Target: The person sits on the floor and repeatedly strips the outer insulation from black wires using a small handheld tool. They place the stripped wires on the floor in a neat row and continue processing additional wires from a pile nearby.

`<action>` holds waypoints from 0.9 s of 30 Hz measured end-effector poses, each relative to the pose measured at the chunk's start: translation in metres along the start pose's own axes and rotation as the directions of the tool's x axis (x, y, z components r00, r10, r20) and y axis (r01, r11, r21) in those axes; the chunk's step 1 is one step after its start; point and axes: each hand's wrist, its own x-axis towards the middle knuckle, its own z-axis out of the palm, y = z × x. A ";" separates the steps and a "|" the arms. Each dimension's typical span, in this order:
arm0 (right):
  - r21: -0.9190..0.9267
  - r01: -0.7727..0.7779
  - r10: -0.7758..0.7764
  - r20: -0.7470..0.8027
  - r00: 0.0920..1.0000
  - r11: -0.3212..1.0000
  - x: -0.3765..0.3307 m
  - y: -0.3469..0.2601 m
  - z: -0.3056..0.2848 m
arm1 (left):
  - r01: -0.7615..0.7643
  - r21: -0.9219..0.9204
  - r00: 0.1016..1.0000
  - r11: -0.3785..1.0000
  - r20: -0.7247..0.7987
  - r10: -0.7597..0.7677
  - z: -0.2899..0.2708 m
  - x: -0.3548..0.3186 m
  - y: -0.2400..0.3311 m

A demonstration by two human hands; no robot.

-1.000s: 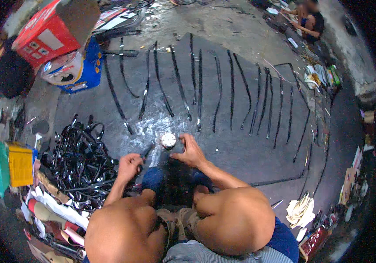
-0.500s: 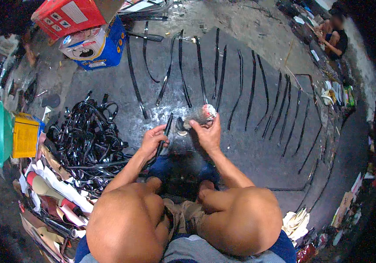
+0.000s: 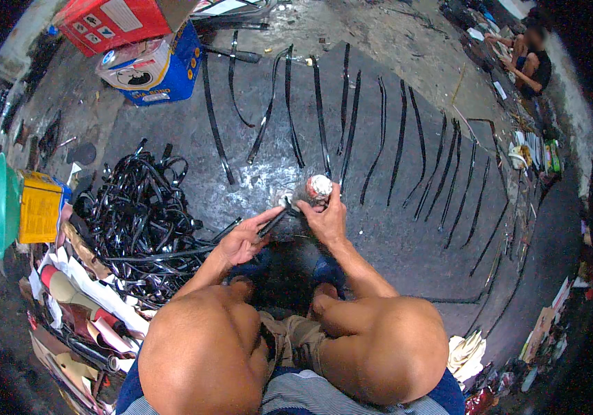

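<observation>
My left hand (image 3: 242,241) is closed on a glossy black strip (image 3: 274,223), its index finger stretched along it. The strip's far end meets a pale, blurred piece (image 3: 286,200) close to the fingertips of my right hand (image 3: 327,220). That hand is closed around a small container (image 3: 320,187) with a whitish, crusted end and some red on its side; its exact kind does not show. Beyond both hands, several black strips (image 3: 215,131) lie spaced out on a dark board (image 3: 372,256). To the left is a tangled heap of black strips (image 3: 137,214).
A red box (image 3: 113,24) rests on a blue box (image 3: 161,72) at the far left. A green basin (image 3: 6,207) and a yellow box (image 3: 39,211) stand left of the heap. Scraps (image 3: 68,297) lie near left. Another person (image 3: 533,66) sits far right.
The black strip in my left hand has tilted toward the right, its tip now near my right hand. The container has tipped, its crusted end turned more toward me.
</observation>
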 end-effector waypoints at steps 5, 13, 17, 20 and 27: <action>-0.019 -0.019 0.013 -0.270 0.963 1.000 0.005 0.053 -0.026 | 0.242 0.555 0.913 0.796 -0.408 0.008 0.007 0.024 0.023; 0.386 0.040 0.059 -0.240 0.969 0.922 0.023 0.025 -0.048 | 0.525 0.803 0.690 0.283 -0.596 0.411 -0.044 0.068 0.041; 0.256 0.081 -0.046 -0.139 0.989 0.963 0.016 0.022 -0.018 | 0.577 0.815 0.693 0.053 -0.523 0.496 -0.071 0.075 0.046; 0.092 0.048 -0.049 0.010 0.999 0.995 0.008 0.005 0.009 | 0.583 0.813 0.677 0.006 -0.489 0.550 -0.100 0.076 0.046; -0.311 0.447 -0.464 0.022 0.886 0.839 -0.002 0.036 0.039 | 0.629 0.747 0.635 -0.214 -0.336 0.696 -0.073 0.079 0.027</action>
